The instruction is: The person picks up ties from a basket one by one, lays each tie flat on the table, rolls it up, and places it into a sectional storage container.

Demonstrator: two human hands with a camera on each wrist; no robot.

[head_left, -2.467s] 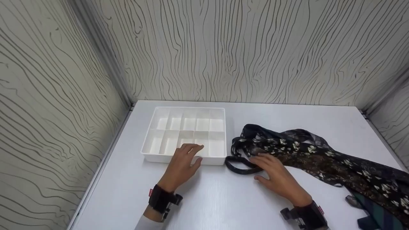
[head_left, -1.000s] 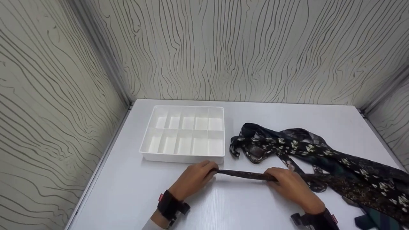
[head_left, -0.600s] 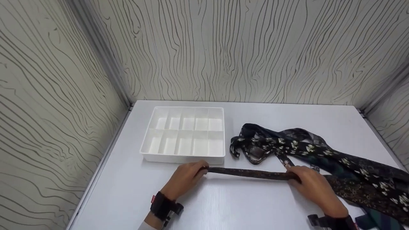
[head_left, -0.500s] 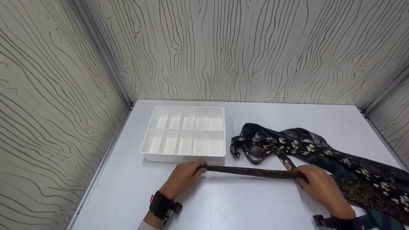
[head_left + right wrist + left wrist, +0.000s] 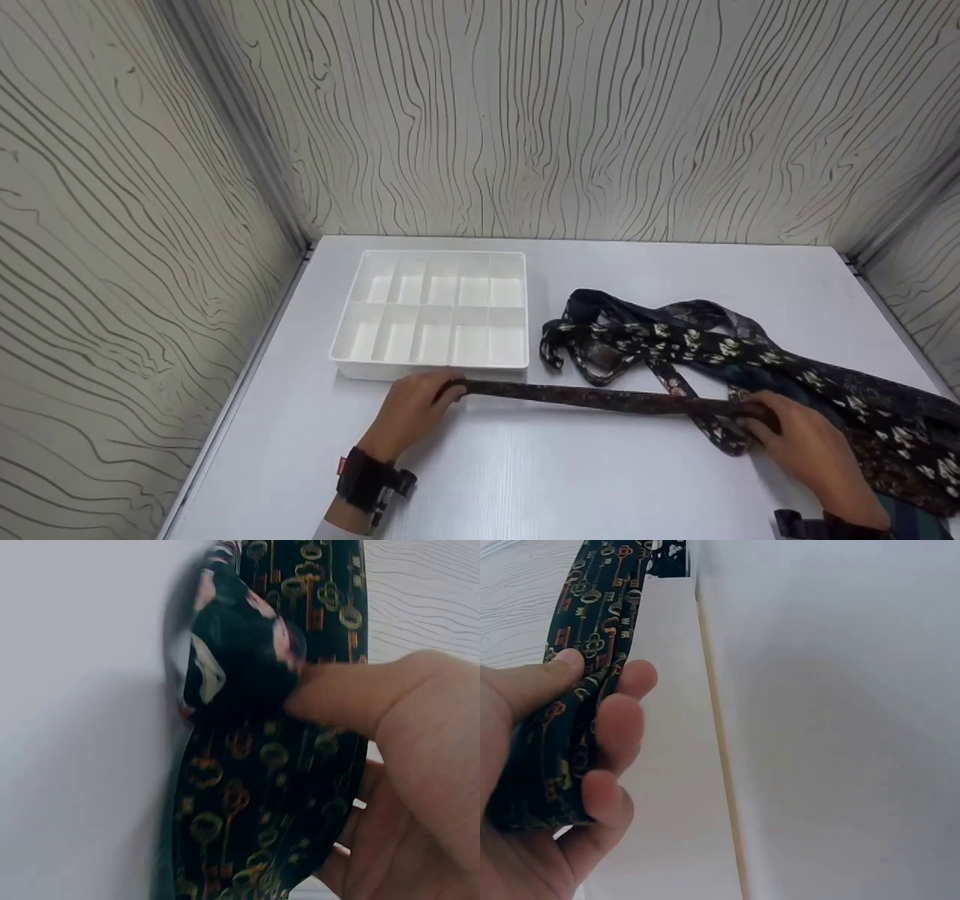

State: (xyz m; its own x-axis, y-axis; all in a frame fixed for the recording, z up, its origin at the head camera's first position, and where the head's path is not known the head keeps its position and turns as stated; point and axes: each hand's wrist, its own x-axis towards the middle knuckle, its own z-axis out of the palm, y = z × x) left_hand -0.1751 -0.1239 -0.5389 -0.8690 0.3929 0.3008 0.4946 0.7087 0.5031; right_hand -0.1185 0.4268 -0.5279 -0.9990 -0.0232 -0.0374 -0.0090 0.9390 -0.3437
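Note:
A dark necktie [image 5: 600, 397] printed with small keys stretches nearly level between both hands, in front of the white divided box. My left hand [image 5: 412, 411] grips its left part near the box's front wall; the left wrist view shows the thumb [image 5: 568, 664] on the folded cloth and the fingers curled round it. Farther right, my right hand [image 5: 806, 442] holds the same tie between thumb and fingers. A floral tie [image 5: 240, 645] lies across the key-printed one right at the right thumb, and its narrow loop hangs beside that hand in the head view.
The white box [image 5: 431, 371] with several compartments stands at the table's left back. More dark neckties [image 5: 731, 346], one with white flowers, lie heaped on the right side of the white table [image 5: 510, 480]. Patterned panels [image 5: 525, 112] enclose the table.
Both hands started open; they have taken hold of the key-printed tie. The right hand has slid right along it and the left hand slightly left, so a longer stretch shows between them.

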